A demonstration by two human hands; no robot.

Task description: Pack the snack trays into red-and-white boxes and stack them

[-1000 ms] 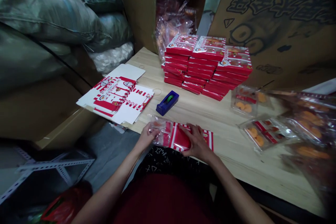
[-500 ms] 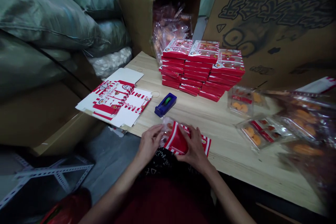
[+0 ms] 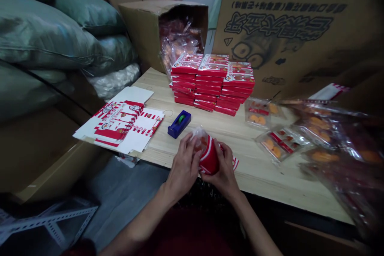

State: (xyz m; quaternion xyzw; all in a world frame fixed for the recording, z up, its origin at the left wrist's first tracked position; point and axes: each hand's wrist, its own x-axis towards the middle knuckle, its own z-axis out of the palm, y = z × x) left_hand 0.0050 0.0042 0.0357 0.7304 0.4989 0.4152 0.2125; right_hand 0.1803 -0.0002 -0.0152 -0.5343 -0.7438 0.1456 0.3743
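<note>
At the table's near edge, my right hand (image 3: 224, 173) is wrapped round a red-and-white striped carton (image 3: 211, 157). A clear plastic packet (image 3: 198, 133) with orange-brown pieces sticks out of the carton's left end. My left hand (image 3: 183, 164) is closed on that packet, its fingertips close to the carton's opening. The carton's right end shows past my right fingers; its underside is hidden. Just beyond my left hand stands a blue tape dispenser (image 3: 179, 124) with a green roll.
Flat printed cartons (image 3: 120, 122) lie stacked at the left edge. Finished-looking red boxes (image 3: 213, 84) are piled at the back. On the right are clear food packets (image 3: 277, 144). Behind stand an open cardboard box (image 3: 141, 28), a large printed carton (image 3: 288, 28) and green sacks (image 3: 45, 32).
My left hand has moved in closer to the carton and over the packet. The carton appears more tilted and bulged between my hands. The camera view has shifted to the right.
</note>
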